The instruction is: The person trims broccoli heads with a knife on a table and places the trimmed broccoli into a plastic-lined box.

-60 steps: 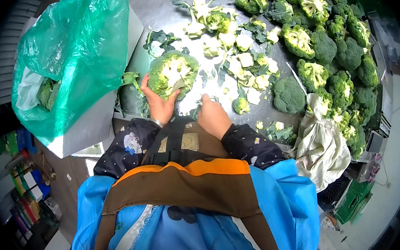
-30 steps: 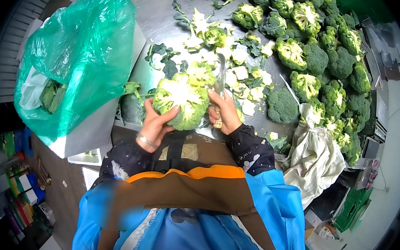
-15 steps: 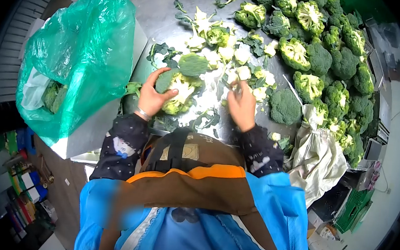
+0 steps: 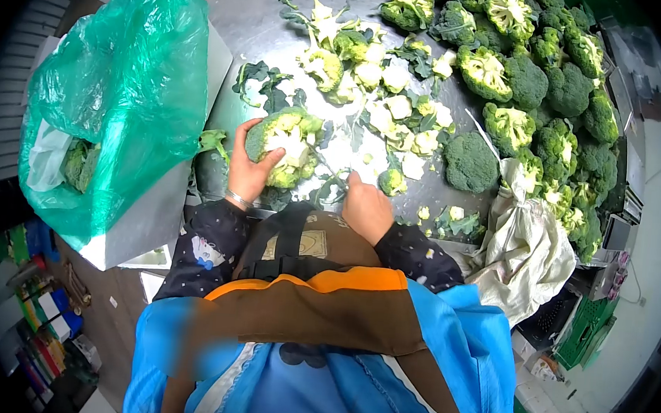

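Note:
My left hand [image 4: 250,163] is wrapped round the side of a broccoli head [image 4: 293,137], its pale cut stem side facing up and towards the right. Close to the right of that head is my right hand [image 4: 368,207], closed with the knuckles up. Whatever lies inside its fingers is hidden from me. A small broccoli floret [image 4: 392,182] rests on the metal just beyond the right knuckles. Past both hands spreads a litter of cut stem pieces [image 4: 380,117] and leaves [image 4: 266,85].
A large pile of broccoli heads [image 4: 526,82] covers the right of the metal table [image 4: 245,6]. One whole head [image 4: 471,159] sits at its near edge, by a crumpled white sack [image 4: 524,257]. On the left stands a box lined with a green plastic bag [image 4: 134,90], broccoli inside.
My right hand has come left and nearer my body, towards the held head. The green floret above that head no longer shows there, and a small floret now lies beside my right hand.

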`<action>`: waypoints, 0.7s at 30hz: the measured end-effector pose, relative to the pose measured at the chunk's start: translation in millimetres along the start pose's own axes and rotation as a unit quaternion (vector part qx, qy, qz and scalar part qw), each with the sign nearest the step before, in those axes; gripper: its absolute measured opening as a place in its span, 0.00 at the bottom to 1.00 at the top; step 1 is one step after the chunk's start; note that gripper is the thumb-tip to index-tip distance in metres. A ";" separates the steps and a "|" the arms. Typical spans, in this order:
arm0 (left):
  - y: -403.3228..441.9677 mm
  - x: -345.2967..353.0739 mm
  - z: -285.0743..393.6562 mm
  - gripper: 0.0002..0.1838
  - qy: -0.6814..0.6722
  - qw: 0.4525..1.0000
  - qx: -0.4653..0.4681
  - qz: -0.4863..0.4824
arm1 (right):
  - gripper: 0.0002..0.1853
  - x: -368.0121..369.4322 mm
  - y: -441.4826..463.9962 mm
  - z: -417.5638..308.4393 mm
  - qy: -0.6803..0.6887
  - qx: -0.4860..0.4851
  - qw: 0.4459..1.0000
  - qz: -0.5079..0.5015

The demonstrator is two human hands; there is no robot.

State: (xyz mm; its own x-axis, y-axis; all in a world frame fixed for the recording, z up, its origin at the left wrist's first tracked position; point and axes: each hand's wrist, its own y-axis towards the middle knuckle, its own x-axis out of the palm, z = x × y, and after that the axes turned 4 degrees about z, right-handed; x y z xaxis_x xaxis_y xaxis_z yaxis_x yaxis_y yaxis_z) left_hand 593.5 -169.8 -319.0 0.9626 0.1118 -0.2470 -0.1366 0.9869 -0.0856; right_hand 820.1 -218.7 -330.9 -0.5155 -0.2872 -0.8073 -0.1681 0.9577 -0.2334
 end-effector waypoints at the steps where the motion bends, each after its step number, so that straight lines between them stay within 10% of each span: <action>1: 0.7 -1.3 -5.7 0.30 -0.004 1.000 0.000 0.009 | 0.11 1.7 0.2 0.1 0.012 -0.004 1.000 0.013; 5: -4.6 -7.5 -23.8 0.27 -0.229 0.959 -0.164 0.022 | 0.12 -4.4 2.9 0.7 0.154 -0.025 0.982 0.102; 8: -17.3 -22.9 -30.2 0.25 -0.470 0.818 -0.331 -0.022 | 0.16 -17.5 11.1 4.6 0.286 -0.011 0.946 0.149; 11: -29.7 -29.9 -12.8 0.24 -0.569 0.743 -0.344 -0.076 | 0.18 -33.1 12.8 5.9 0.581 0.147 0.799 -0.048; 16: -25.9 -12.4 54.4 0.27 -0.319 0.899 -0.284 -0.093 | 0.31 -38.0 7.9 -9.2 0.759 0.105 0.618 -0.174; 21: -20.2 20.1 100.2 0.47 -0.345 0.895 -0.154 -0.237 | 0.10 -64.2 10.7 18.7 0.820 0.213 0.528 -0.062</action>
State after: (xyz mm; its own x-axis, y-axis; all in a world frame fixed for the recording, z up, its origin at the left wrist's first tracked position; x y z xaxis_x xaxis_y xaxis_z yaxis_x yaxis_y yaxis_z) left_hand 639.1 -175.8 -225.5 0.8308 -0.1610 0.5328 0.3696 0.8753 -0.3119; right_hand 867.0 -189.7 -291.7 -0.6154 0.3585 0.7019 -0.2626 0.7464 -0.6115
